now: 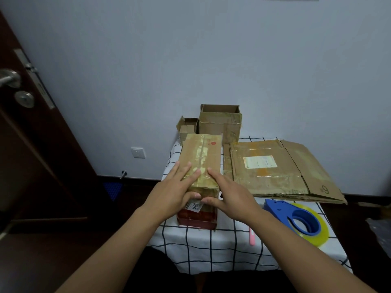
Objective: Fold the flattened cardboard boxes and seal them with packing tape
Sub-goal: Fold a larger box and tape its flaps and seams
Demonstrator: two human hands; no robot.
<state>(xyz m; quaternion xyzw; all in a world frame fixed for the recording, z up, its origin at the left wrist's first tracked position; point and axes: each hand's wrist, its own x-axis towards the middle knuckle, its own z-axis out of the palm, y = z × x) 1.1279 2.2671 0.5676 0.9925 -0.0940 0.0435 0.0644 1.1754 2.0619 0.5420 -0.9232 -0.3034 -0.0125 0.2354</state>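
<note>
A long folded cardboard box [202, 157] with tape along its top seam lies on the checked tablecloth [211, 246]. My left hand [177, 189] lies on its near left top, fingers straight, thumb against the near end. My right hand [228, 193] presses the near right top edge with straight fingers, thumb on the end face. A blue tape dispenser [296, 216] with a yellowish tape roll sits to the right. A flattened cardboard box [281, 170] lies at the back right.
Two open boxes stand at the back, a large one [220, 123] and a small one [187, 127]. A pink cutter [252, 237] lies near the front edge. A dark door [31, 123] is at the left, and the wall is close behind.
</note>
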